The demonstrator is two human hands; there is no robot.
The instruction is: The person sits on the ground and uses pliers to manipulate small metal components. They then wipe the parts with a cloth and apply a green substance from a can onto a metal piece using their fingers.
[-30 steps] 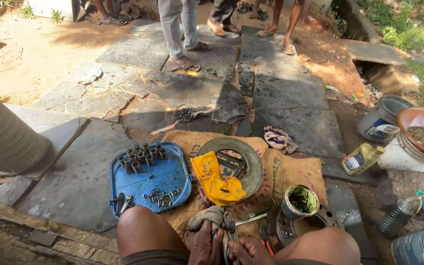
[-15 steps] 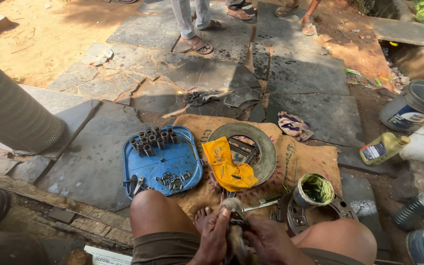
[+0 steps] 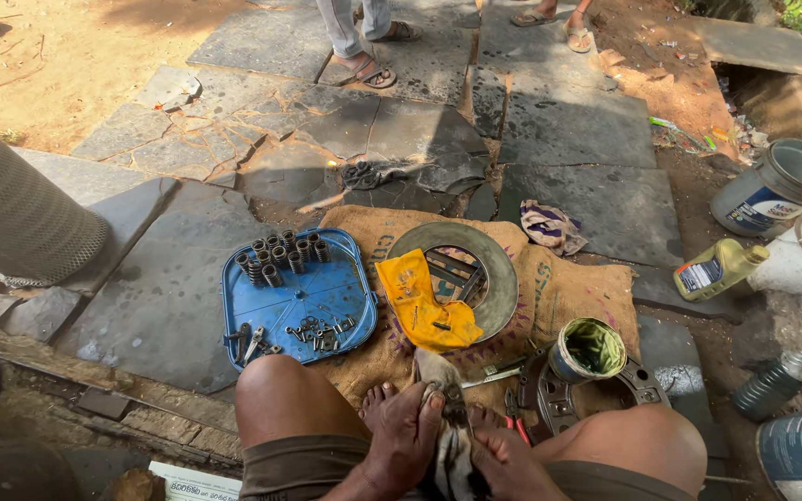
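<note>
A grimy cloth rag [image 3: 447, 436] is seen; the ring [image 3: 489, 269] is dull metal, the tray [image 3: 327, 297] glossy blue plastic, the sacking [image 3: 587, 297] coarse.

Blue tray [image 3: 301, 299] and tin [image 3: 587, 350] flank open sacking [image 3: 568, 288]

The person wears brown shorts, with knees, feet, forearms and both hands [image 3: 447, 445] bare and grimy.

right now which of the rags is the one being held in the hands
The dirty grey-white rag, gripped between the left hand and right hand. The yellow cloth lies on the metal ring; the striped rag lies apart on the sacking.
</note>
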